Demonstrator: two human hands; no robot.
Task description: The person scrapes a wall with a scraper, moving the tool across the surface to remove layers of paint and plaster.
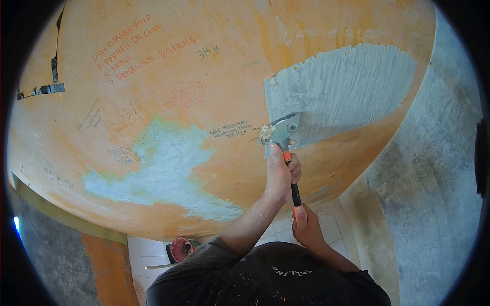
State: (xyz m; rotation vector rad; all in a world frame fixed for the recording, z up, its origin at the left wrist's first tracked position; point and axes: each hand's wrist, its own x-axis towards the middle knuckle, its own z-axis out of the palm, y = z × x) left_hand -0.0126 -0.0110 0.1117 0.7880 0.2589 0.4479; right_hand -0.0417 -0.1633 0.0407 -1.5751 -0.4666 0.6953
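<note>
Because the scraper has a long handle, both hands are on it: the left hand is closed around the neck, thumb laid up towards the head, while the right hand is closed around the lower end, near the orange part. That spacing probably lets the upper hand steady and press the tool while the lower one supplies force and sets the angle. The scraper's head lies just beyond the left hand's thumb and well apart from the right hand, with the handle running down between them, slightly tilted. Its dark blade is at the wall, by the lower left part of a large pale patch, where orange paint meets it; whether the edge is pressing firmly, I cannot tell. Pale crumbs cling to the head's left end, and dust coats the left forearm. Farther out, small handwriting sits just left of the head, and an uneven pale blue patch spreads beyond it. Below the wall, a reddish bucket stands on white tiles, to the left of the dark shirt.
</note>
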